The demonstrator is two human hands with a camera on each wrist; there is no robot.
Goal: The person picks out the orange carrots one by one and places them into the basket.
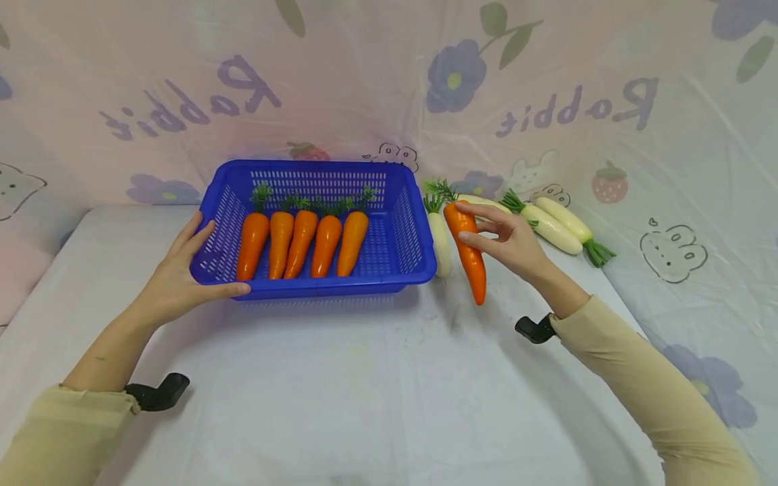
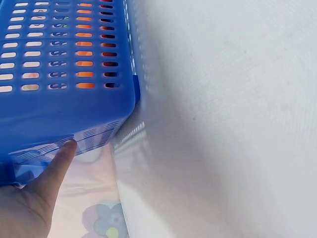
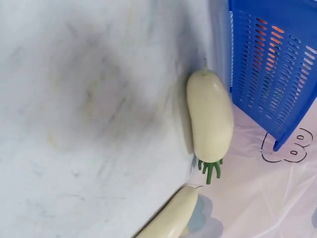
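A blue plastic basket (image 1: 316,285) stands on the white table, with several orange carrots (image 1: 326,244) side by side in it, green tops toward the back. At its left front corner, my left hand (image 1: 173,280) touches the basket with fingers spread along the side and the thumb on the front rim. My right hand (image 1: 507,239) pinches a carrot (image 1: 471,263) between thumb and fingers, right of the basket. This carrot hangs tilted, tip down toward me, and is out of sight in the right wrist view. Beneath and behind it lies a white radish (image 3: 210,116), close to the basket's right side.
More white radishes (image 1: 553,229) lie at the back right of the table, one partly hidden by the right hand. A printed cloth (image 1: 365,81) with rabbits and flowers hangs behind the table (image 1: 365,391). Black wrist cameras (image 1: 161,393) sit on both forearms.
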